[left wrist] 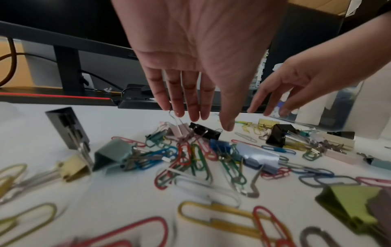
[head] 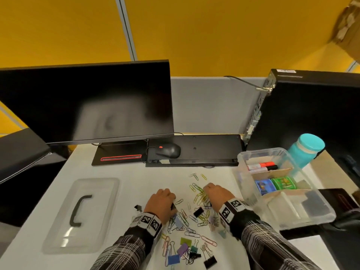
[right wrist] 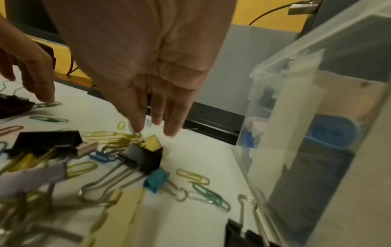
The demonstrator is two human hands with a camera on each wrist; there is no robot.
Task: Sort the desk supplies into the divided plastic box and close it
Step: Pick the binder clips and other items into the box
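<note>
Head view: I note both hands, left hand (head: 160,203) and right hand (head: 218,195), spread, holding nothing, over the clips (head: 187,221) on the table (head: 126,172); divided box (head: 251,193) lies just beyond my right, nearer that hand.

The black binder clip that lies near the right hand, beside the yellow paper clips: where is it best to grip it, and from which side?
Probably by its two wire handles. The black binder clip lies on its side, and the handles stretch flat toward the wrist, away from the yellow paper clips. The right hand hovers above with straight fingers; it could come from above and pinch the handles together, avoiding the small yellow clip touching the body.
</note>
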